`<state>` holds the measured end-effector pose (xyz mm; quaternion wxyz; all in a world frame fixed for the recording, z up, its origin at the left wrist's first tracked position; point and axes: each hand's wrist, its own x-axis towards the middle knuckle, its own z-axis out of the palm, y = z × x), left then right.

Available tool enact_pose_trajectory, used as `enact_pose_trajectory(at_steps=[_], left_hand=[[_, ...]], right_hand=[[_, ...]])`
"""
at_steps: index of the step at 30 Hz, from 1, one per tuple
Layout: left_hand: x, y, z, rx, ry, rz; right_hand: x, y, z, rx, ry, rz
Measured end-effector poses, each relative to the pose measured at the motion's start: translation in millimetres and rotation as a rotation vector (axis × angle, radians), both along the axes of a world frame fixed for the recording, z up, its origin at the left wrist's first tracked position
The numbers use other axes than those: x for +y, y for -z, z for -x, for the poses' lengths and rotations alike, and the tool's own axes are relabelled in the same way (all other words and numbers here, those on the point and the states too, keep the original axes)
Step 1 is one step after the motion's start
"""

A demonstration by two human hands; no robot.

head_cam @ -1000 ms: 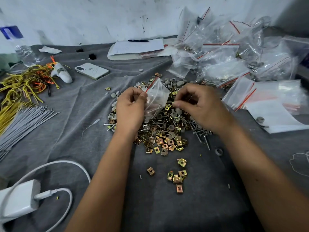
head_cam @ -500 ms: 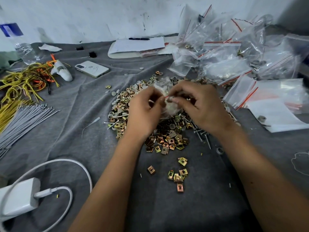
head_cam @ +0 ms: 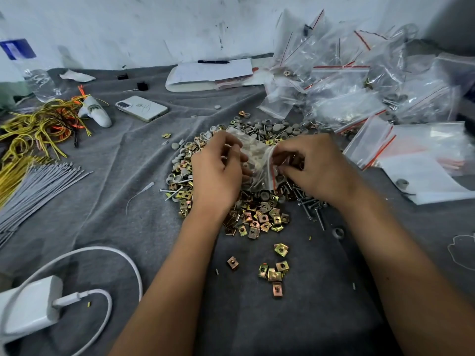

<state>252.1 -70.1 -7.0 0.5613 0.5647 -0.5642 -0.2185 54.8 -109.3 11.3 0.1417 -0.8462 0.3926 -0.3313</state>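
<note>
Clear thin plastic zip bag with a red seal strip [head_cam: 258, 160], held between both hands just above the heap of brass-coloured square clip nuts, grey round caps and steel screws [head_cam: 257, 217] on the grey cloth [head_cam: 123, 176]. Left hand [head_cam: 218, 170]: fingers curled, pinching the bag's left side. Right hand [head_cam: 313, 165]: fingers curled at the mouth edge, pinching by the red strip; fingertips partly hidden, exact pinch unclear. Small parts inside, kind hard to tell.

Judgement: film soft, crinkly, slick. Almost weightless itself; contents will sag and shift. Not fragile, though screw points could puncture it. Best hold is the stiffer seal strip, thumb and forefinger at both ends of the mouth, mouth kept up so nothing spills.

Heap of filled clear bags [head_cam: 359, 93] lies well apart, far right.
</note>
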Motion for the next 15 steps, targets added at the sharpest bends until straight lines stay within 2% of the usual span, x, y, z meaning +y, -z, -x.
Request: enact_pose_trajectory(at_steps=[5,7,11,15], left_hand=[[-1,3,-4,-0.258,-0.051,0.04],[-1,4,-5,-0.303,-0.08,0.051],[0,4,-2,-0.335,-0.135,0.068],[-1,4,-4,-0.255,-0.173,0.045]], right_hand=[[-4,-1,4,-0.045,0.122,0.054],[-5,0,4,-0.057,0.156,0.046],[-7,0,8,-0.125,0.213,0.0],[-8,-4,17,-0.162,0.221,-0.031]])
